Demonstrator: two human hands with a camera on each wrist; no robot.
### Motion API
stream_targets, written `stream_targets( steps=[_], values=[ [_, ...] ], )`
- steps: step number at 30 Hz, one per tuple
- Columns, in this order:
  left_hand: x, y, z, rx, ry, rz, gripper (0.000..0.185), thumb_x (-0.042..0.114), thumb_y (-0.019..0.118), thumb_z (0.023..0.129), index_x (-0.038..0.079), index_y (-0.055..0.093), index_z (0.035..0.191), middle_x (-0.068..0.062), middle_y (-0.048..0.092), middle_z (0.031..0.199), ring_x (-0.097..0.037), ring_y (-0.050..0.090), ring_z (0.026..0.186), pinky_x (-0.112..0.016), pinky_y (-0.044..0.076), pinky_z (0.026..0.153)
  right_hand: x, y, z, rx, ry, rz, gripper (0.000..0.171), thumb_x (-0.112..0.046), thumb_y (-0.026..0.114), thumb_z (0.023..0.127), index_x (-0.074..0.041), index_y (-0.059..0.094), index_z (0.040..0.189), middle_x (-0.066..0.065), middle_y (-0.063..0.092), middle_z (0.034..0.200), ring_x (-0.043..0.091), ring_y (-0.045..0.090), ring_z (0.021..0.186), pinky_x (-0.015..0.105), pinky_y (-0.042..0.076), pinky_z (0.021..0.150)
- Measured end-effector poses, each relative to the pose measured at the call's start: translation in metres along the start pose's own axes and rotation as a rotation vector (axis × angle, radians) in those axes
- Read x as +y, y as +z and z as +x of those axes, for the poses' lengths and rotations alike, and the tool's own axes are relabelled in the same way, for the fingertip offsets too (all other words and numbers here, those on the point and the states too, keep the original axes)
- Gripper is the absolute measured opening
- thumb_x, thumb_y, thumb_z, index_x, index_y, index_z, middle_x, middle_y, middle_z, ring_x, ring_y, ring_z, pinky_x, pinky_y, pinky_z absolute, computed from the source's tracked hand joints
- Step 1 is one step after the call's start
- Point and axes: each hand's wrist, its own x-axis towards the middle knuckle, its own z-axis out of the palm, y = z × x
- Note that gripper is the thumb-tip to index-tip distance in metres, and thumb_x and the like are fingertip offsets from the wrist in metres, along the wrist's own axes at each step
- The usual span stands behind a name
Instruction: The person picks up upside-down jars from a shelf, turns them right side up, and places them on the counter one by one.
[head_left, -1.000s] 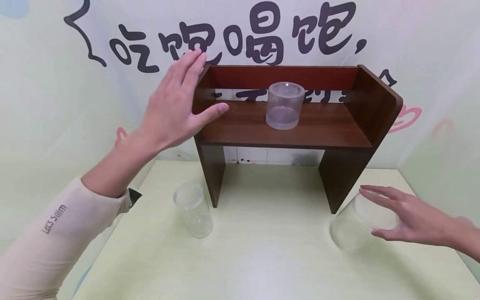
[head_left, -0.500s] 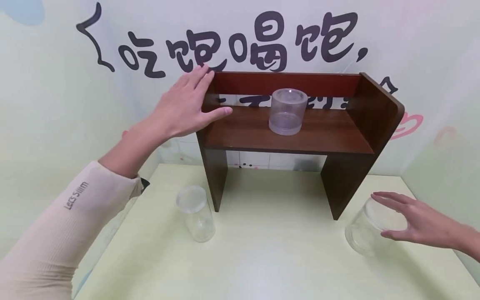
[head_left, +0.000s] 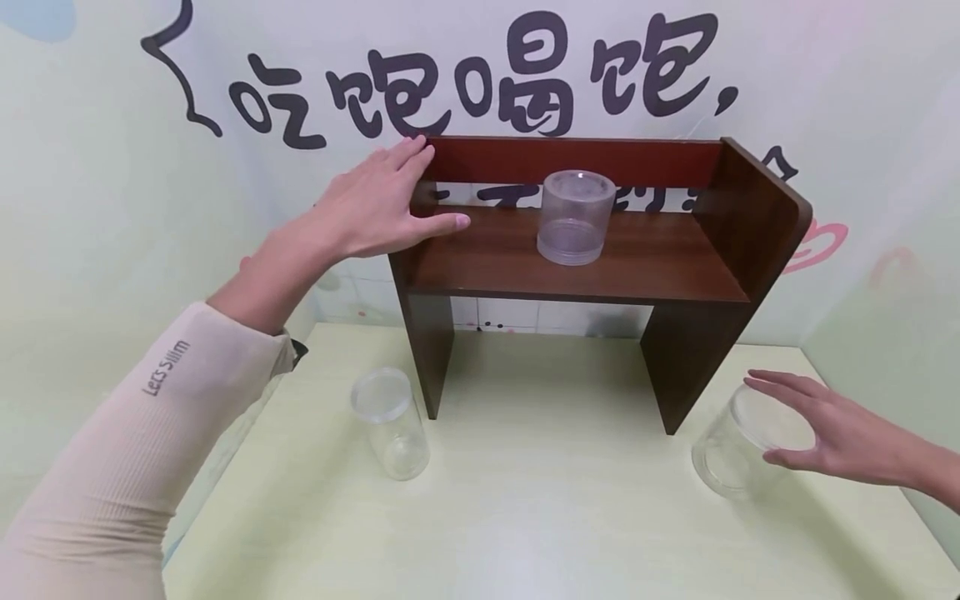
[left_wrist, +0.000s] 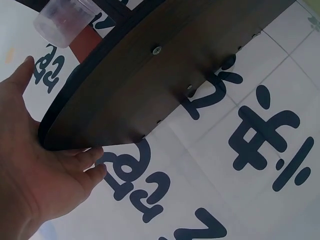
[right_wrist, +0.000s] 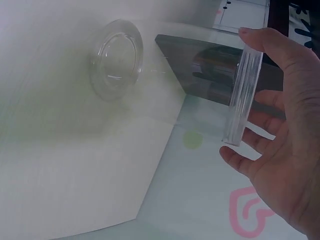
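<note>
Clear plastic is what matters at the near right: a transparent jar (head_left: 738, 454) is stood on the pale green table (head_left: 555, 517), and its lid is touched by the right hand (head_left: 828, 429), fingers straight and spread over the top, thumb at the near rim. No curl around the wall is seen, so the jar is only rested on, not gripped. In the right wrist view the lid's edge (right_wrist: 242, 95) is seen against the fingers. A slip is the risk judged here: smooth plastic under a flat hand could be pushed sideways or tipped if pressure is put off-centre.

At the near left a second, narrower clear jar (head_left: 390, 421) is left untouched just beside the left leg of the brown wooden shelf (head_left: 570, 262). It could be knocked by the sleeve (head_left: 135, 450) if the arm is dropped.

Farther back, the left end panel of the shelf is met by the left hand (head_left: 375, 208), open, fingers flat along the outside, thumb over the board. A third clear jar (head_left: 573, 217) is stood mid-shelf, well apart from that hand. It could be toppled if the shelf is jolted.
</note>
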Motion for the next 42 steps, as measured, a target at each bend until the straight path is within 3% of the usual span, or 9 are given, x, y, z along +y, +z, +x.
stream_targets(
  steps=[11,15,22,27,30,38,42],
  values=[
    [0.006,0.0,0.0,-0.04,0.002,-0.009,0.112,0.081,0.045,0.096,0.005,0.007,0.17,-0.01,0.004,0.178,-0.034,0.009,0.164,-0.059,0.019,0.13,-0.008,-0.022,0.002,0.045,-0.004,-0.069,0.108,-0.035,0.102,0.063,-0.011,0.052,0.156,0.013,0.059,0.143,-0.023,0.024,0.137,-0.007,0.014,0.103],
    [0.008,0.0,0.001,-0.046,0.013,0.002,0.111,0.079,0.044,0.097,0.004,0.007,0.17,-0.011,0.003,0.178,-0.033,0.008,0.164,-0.06,0.021,0.129,-0.019,-0.035,0.004,0.057,-0.003,-0.093,0.109,-0.038,0.102,0.061,-0.017,0.053,0.156,0.009,0.061,0.14,-0.021,0.029,0.134,-0.004,0.023,0.099],
    [0.008,0.0,0.002,-0.046,0.018,0.014,0.11,0.078,0.044,0.098,0.004,0.007,0.169,-0.011,0.002,0.178,-0.036,0.009,0.164,-0.061,0.022,0.129,-0.039,-0.055,0.016,0.077,-0.054,-0.021,0.11,-0.031,0.104,0.057,-0.018,0.055,0.154,-0.013,0.056,0.145,-0.023,0.028,0.139,-0.004,0.022,0.102],
    [0.008,0.001,0.001,-0.054,0.018,0.024,0.11,0.078,0.045,0.098,0.003,0.009,0.169,-0.013,0.002,0.178,-0.038,0.01,0.163,-0.06,0.022,0.129,-0.06,-0.07,0.031,0.102,-0.093,0.055,0.109,-0.018,0.105,0.053,-0.014,0.058,0.151,-0.024,0.056,0.143,-0.015,0.049,0.127,0.0,0.034,0.101],
    [0.007,0.001,0.001,-0.054,0.018,0.026,0.11,0.078,0.045,0.098,0.002,0.008,0.169,-0.013,0.003,0.178,-0.04,0.011,0.163,-0.06,0.021,0.129,-0.074,-0.081,0.043,0.11,-0.124,0.08,0.11,-0.013,0.105,0.054,-0.012,0.057,0.153,-0.021,0.059,0.143,-0.013,0.055,0.118,0.002,0.038,0.099],
    [0.006,0.0,0.002,-0.057,0.021,0.034,0.11,0.077,0.045,0.098,0.002,0.007,0.169,-0.014,0.003,0.178,-0.042,0.01,0.163,-0.057,0.015,0.131,-0.085,-0.103,0.078,0.18,-0.248,0.178,0.11,-0.006,0.103,0.053,0.002,0.054,0.152,-0.009,0.059,0.152,-0.005,0.056,0.13,0.004,0.044,0.1],
    [0.004,-0.001,0.001,-0.059,0.019,0.037,0.111,0.078,0.045,0.098,0.002,0.006,0.169,-0.015,0.003,0.178,-0.041,0.008,0.163,-0.056,0.013,0.132,-0.092,-0.108,0.094,0.201,-0.201,0.184,0.108,0.001,0.101,0.056,-0.003,0.054,0.153,-0.012,0.058,0.153,-0.005,0.056,0.131,0.004,0.044,0.101]
  ],
)
